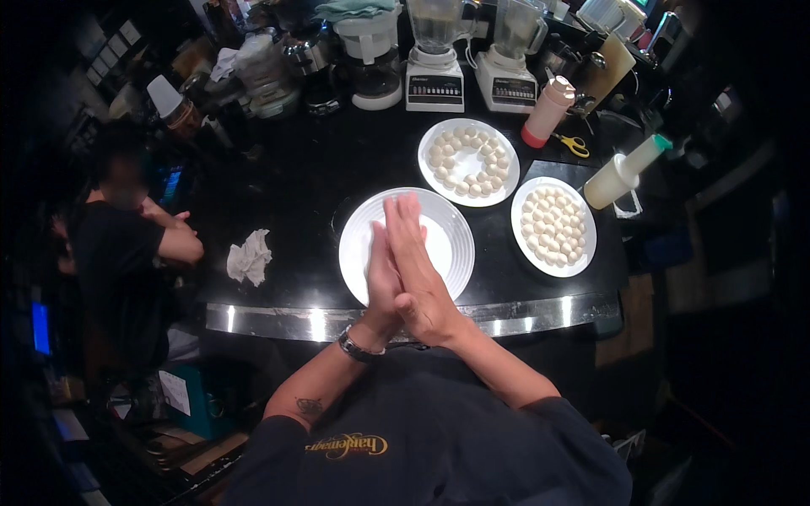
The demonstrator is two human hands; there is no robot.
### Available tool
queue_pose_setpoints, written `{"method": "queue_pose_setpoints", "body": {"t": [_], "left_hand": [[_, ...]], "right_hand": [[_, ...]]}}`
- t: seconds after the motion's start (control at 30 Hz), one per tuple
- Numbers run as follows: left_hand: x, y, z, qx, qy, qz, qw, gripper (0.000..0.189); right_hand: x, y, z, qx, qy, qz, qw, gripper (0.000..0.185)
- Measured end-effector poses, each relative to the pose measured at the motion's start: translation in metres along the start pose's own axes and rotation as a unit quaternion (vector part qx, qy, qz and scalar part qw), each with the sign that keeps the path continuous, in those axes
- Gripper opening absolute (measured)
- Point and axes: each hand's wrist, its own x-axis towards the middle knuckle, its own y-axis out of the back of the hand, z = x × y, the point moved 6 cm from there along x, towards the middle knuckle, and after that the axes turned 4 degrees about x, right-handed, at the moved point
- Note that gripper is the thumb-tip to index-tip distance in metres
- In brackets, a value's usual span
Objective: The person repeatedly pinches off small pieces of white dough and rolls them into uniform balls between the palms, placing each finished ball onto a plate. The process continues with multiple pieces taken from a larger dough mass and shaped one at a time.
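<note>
My left hand point(381, 273) and my right hand point(419, 278) are pressed palm to palm, fingers pointing away from me. Anything between the palms is hidden. Both are over a white ridged plate point(457, 253) near the counter's front edge. Up and to the right, a white plate point(468, 166) bears a ring of small pale balls point(490, 152) with its middle bare. Another white plate point(590, 259), farther right, is covered with similar pale balls point(552, 222).
A crumpled paper towel point(249, 258) lies left on the dark counter point(297, 202). Two blenders point(435, 85) point(506, 82) and a coffee maker point(373, 76) stand behind. Squeeze bottles point(549, 112) point(612, 183) and yellow-handled scissors point(574, 145) are to the right. Another person point(120, 246) is at the left.
</note>
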Motion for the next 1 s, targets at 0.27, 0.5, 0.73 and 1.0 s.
{"method": "queue_pose_setpoints", "body": {"t": [0.27, 0.5, 0.73, 1.0], "left_hand": [[0.01, 0.009, 0.027, 0.05, -0.012, -0.004, 0.999, 0.082], [-0.005, -0.025, 0.054, 0.003, -0.03, -0.009, 0.999, 0.087], [-0.028, -0.033, 0.046, 0.06, -0.087, -0.014, 0.994, 0.085], [-0.009, -0.032, 0.048, 0.096, -0.059, -0.022, 0.993, 0.096]], "right_hand": [[0.007, -0.009, -0.008, 0.008, -0.003, -0.01, 1.0, 0.112], [0.009, 0.007, 0.017, 0.094, -0.048, 0.072, 0.992, 0.098], [0.036, 0.022, -0.025, 0.106, -0.033, 0.059, 0.992, 0.118], [0.03, 0.016, -0.008, 0.109, -0.031, 0.058, 0.992, 0.115]]}}
